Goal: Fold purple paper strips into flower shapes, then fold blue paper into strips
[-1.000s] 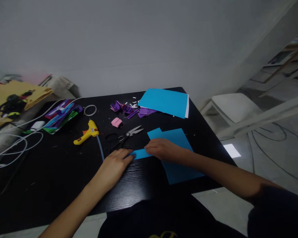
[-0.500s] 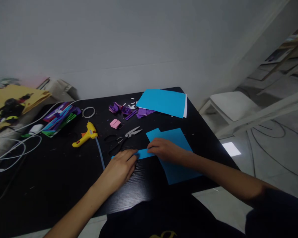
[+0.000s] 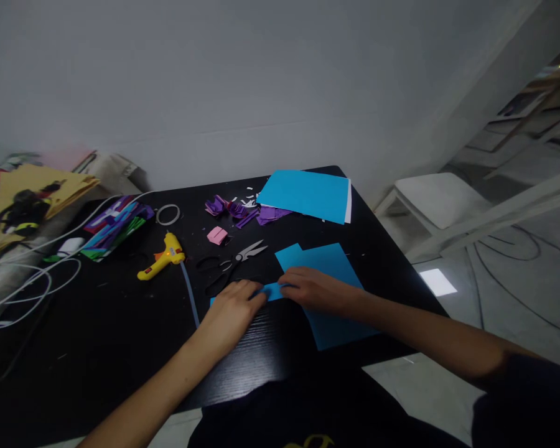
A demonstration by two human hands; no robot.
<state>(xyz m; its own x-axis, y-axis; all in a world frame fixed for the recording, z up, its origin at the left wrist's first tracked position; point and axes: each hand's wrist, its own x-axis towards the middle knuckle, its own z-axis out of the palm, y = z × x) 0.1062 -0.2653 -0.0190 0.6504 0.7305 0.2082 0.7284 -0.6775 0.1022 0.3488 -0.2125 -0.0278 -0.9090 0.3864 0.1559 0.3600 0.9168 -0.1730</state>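
A narrow strip of blue paper (image 3: pixel 273 292) lies across the black table, between my two hands. My left hand (image 3: pixel 234 309) holds its left part, thumb and fingers gripping the edge near the middle. My right hand (image 3: pixel 310 288) pinches the strip's right end, fingertips turned inward. Beneath my right hand and forearm is a larger blue sheet (image 3: pixel 338 330) with a cut-out corner. Just beyond my left hand rest black-handled scissors (image 3: pixel 249 250), blades partly apart. My palms hide parts of the strip.
A yellow glue gun (image 3: pixel 168 254), a tape ring (image 3: pixel 168 214) and a pink folded paper (image 3: pixel 217 235) lie to the left. Purple scraps (image 3: pixel 270 214) and stacked blue sheets (image 3: pixel 305 195) are at the back. White cables (image 3: pixel 42 267) loop at far left; a white chair (image 3: pixel 443 196) stands right.
My left hand's fingers have shifted slightly right along the strip, closer to my right hand. My right hand stays almost in place, and the view has tilted a little.
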